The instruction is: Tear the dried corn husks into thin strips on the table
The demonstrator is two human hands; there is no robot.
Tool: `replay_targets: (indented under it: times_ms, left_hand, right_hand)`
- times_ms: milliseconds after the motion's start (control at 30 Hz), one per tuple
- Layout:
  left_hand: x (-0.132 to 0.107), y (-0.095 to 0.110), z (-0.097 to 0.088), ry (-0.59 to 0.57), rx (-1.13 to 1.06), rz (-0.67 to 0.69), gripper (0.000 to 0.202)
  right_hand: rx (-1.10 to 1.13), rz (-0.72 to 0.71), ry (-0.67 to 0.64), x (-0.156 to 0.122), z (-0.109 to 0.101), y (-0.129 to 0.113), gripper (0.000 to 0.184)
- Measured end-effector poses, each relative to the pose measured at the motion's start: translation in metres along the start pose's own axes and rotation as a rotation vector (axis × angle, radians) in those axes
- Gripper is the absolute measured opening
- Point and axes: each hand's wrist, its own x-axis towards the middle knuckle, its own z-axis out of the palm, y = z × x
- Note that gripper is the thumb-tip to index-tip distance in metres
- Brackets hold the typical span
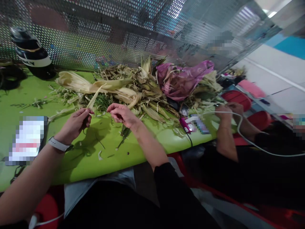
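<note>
My left hand (77,124), with a light watch strap on its wrist, pinches a pale strip of corn husk (95,98) that points up and away. To its right, my right hand (124,115) is held above the green table with the fingers curled and pressed together. Whatever its fingertips hold, if anything, is too small to make out. Just beyond both hands lies a heap of dry corn husks (119,90), with a tuft of thin green stalks (103,102) at its near side.
A perforated metal screen (95,38) stands along the back of the green table (100,159). Left are a black bottle (33,57) and a phone (27,140). Right are a purple plastic bag (183,81), another phone (201,124), a white cable and a co-worker's hands (225,113).
</note>
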Motion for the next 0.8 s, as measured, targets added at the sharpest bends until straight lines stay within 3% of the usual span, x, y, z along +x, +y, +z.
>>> replay_targets:
  times_ms: [133, 267, 367, 567, 667, 800]
  left_hand:
    - [-0.004, -0.004, 0.008, -0.151, -0.029, -0.01, 0.016]
    - [-0.009, -0.009, 0.017, -0.256, 0.014, -0.069, 0.025]
    - [-0.011, -0.011, 0.021, -0.255, 0.039, -0.04, 0.03]
    - [-0.013, -0.009, 0.024, -0.203, -0.047, 0.011, 0.026]
    - [-0.015, -0.01, 0.026, -0.199, -0.063, 0.007, 0.024]
    - [-0.013, -0.015, 0.027, -0.227, -0.036, 0.02, 0.023]
  right_hand:
    - [0.002, 0.111, -0.02, 0.006, 0.014, 0.014, 0.018]
    - [0.197, 0.122, -0.02, 0.016, 0.024, 0.029, 0.031]
    - [0.342, 0.138, -0.016, 0.018, 0.025, 0.035, 0.029]
    - [0.457, 0.206, -0.191, 0.007, 0.028, 0.039, 0.015]
    - [0.491, 0.134, -0.134, 0.006, 0.03, 0.04, 0.009]
    - [0.445, 0.079, 0.01, 0.01, 0.03, 0.041, 0.02]
